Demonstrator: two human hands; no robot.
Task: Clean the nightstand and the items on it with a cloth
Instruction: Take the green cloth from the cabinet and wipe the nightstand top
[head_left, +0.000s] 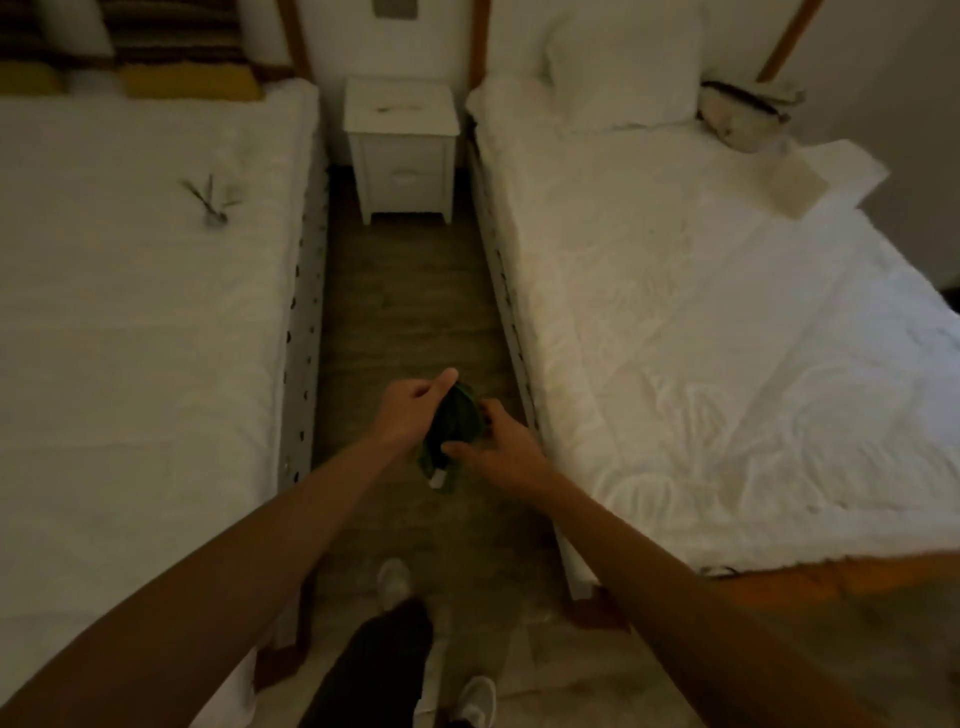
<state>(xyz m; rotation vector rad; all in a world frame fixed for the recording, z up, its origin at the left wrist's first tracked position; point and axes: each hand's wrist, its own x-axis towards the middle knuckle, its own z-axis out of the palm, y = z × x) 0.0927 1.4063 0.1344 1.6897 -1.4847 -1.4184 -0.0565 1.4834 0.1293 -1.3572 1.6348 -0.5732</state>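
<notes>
The white nightstand (402, 150) stands against the far wall between two beds, well ahead of me. A thin pale item (397, 108) lies on its top, too blurred to name. Both my hands hold a dark green cloth (452, 431) in front of me over the aisle floor. My left hand (410, 410) grips the cloth's upper edge with the thumb up. My right hand (498, 447) pinches its right side. A small white tag hangs at the cloth's lower end.
A white bed (130, 312) fills the left, with a small sprig (210, 200) on it. Another white bed (701, 338) fills the right, with a pillow, a bag (743, 111) and a folded towel (800, 179). A narrow wooden floor aisle (410, 312) runs toward the nightstand.
</notes>
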